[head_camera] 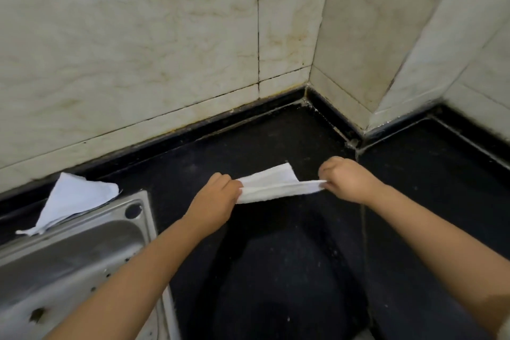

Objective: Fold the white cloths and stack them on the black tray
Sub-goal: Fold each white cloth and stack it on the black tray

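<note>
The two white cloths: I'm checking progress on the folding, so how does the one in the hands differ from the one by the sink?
The held cloth is pulled into a narrow strip between the left hand and right hand; the loose cloth lies untouched in a broad, rumpled triangle. The held cloth is over the dark counter; the loose cloth overlaps the sink rim. Both are white.

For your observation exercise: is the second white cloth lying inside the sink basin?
No: the second cloth lies on the black counter behind the sink, overlapping its rim, while both hands hold the other cloth.
</note>
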`<action>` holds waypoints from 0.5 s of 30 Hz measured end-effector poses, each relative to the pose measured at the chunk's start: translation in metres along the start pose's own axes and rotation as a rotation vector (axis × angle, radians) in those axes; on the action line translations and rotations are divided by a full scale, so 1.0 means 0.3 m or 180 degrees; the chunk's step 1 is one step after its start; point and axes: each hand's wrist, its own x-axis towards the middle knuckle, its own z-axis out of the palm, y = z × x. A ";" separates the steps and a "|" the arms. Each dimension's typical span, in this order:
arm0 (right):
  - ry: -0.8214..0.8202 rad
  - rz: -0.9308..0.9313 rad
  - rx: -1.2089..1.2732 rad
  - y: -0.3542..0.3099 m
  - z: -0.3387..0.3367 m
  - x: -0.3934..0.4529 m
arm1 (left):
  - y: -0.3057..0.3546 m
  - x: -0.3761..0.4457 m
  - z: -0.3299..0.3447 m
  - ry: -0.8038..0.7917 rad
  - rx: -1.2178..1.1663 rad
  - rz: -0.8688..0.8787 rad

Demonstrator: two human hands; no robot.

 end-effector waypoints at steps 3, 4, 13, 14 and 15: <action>-0.0045 0.0748 -0.0041 0.006 -0.105 -0.124 | 0.080 0.045 -0.031 -0.0411 0.0066 0.0101; 0.0156 0.0968 -0.0029 0.023 -0.138 -0.162 | 0.116 0.071 -0.043 -0.0487 0.0126 0.0181; 0.2218 0.2894 -0.0742 0.073 -0.273 -1.024 | 0.828 0.280 -0.086 0.0283 -0.0566 0.1436; 0.2213 0.2963 -0.0835 0.042 -0.240 -1.130 | 0.884 0.271 -0.064 0.0189 -0.0678 0.1580; 0.2094 0.3087 -0.0876 -0.007 -0.195 -1.246 | 0.950 0.255 -0.025 0.0095 -0.0752 0.1841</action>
